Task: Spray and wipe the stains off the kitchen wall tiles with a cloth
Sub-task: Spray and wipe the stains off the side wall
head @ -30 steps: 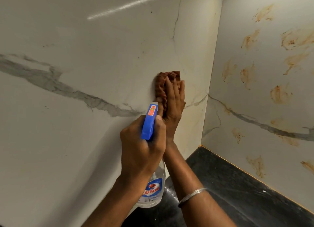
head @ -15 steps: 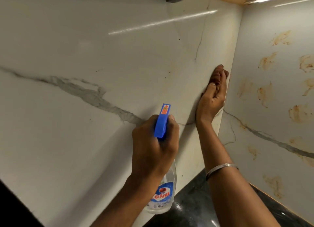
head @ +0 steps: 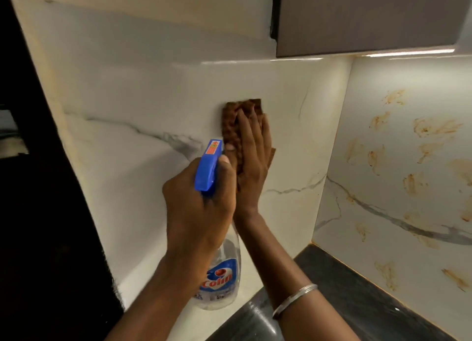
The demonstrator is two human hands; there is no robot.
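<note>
We press the brown cloth (head: 233, 126) flat against the marble wall tiles (head: 143, 105) with our right hand (head: 251, 159), fingers spread open over it, palm to the wall. Just left of the cloth and below it, our left hand (head: 198, 208) has its grip closed around the neck of the spray bottle (head: 217, 276), whose blue trigger head (head: 208, 165) points up at the wall. Right of the cloth, past the corner, the side wall (head: 398, 177) carries orange-brown stains (head: 434, 128). Below the cloth lies the dark counter (head: 357, 297). A silver bangle (head: 293, 299) circles our right wrist. Above the cloth hangs a grey cabinet (head: 357, 18).
</note>
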